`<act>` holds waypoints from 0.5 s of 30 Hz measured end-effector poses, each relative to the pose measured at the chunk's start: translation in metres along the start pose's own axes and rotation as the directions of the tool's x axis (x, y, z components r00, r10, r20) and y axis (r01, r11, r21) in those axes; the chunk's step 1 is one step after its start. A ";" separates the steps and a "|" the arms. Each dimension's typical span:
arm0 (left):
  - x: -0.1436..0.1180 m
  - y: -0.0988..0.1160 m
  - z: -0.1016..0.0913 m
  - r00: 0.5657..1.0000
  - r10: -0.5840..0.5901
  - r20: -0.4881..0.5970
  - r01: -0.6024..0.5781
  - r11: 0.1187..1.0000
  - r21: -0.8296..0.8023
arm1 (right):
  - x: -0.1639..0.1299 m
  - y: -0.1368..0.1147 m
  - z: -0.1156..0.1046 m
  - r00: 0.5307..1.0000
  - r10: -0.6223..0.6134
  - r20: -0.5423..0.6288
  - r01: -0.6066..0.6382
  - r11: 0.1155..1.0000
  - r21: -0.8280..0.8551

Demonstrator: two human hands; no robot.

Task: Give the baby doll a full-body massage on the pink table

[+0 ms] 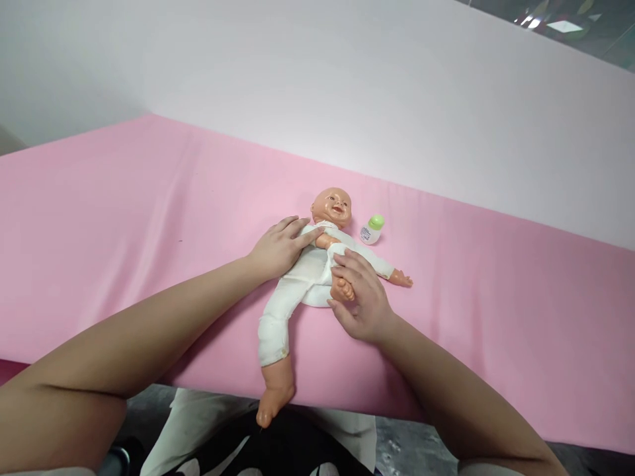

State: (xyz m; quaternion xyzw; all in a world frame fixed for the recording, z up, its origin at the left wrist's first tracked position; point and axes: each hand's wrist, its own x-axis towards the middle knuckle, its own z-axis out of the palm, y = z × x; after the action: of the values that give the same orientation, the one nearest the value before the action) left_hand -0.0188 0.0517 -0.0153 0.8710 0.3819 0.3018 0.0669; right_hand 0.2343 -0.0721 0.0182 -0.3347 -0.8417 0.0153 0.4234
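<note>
A baby doll (pixel 305 268) with a white cloth body lies on its back on a pink covering (pixel 124 231), its head (pixel 333 206) pointing away from the person and its straight leg (pixel 274 330) reaching toward the person, the foot out over the near edge. Laid this way, the whole front of the doll faces up within easy reach of both hands. The person's left hand (pixel 280 248) rests along the doll's shoulder and flank, fingers extended rather than curled, the thumb reaching over the chest near the doll's small folded hand (pixel 326 240); this seems meant to steady the trunk. The right hand (pixel 366 299) is at the doll's bent leg, its fingers curved over the shin and its thumb just below the bare foot (pixel 342 289), apparently so that the leg stays folded up against the belly; how firmly the fingers close there, one cannot tell. The doll's other arm (pixel 374 260) stretches outward, passing behind the right hand's fingers and lying free of any grasp. Beside the doll's head, on the side of that outstretched arm, is a small white bottle (pixel 370 233) with a green cap (pixel 377 222), touched by neither hand and perhaps put there to be near yet out of the way; its printed label is too small to read.
</note>
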 end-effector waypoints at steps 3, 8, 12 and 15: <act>0.003 -0.003 -0.002 0.993 -0.105 -0.057 0.099 0.990 -0.098 | 0.001 -0.012 -0.009 0.997 -0.082 0.005 0.082 0.997 -0.014; 0.008 -0.017 -0.004 0.875 -0.470 -0.113 0.393 0.828 -0.399 | -0.001 -0.042 -0.014 0.963 -0.255 0.087 0.243 0.962 0.126; 0.015 -0.027 -0.003 0.638 -0.769 -0.045 0.527 0.478 -0.702 | -0.013 -0.053 0.002 0.918 -0.325 0.227 0.221 0.895 0.388; 0.021 -0.029 -0.004 0.560 -0.828 0.025 0.433 0.267 -0.861 | -0.021 -0.053 0.013 0.833 -0.333 0.441 0.164 0.911 0.379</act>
State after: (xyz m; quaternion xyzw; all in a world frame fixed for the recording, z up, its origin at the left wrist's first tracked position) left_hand -0.0283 0.0858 -0.0121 0.4111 0.5322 0.5663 0.4764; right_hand 0.2046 -0.1225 0.0116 -0.1309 -0.9442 0.1835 0.2403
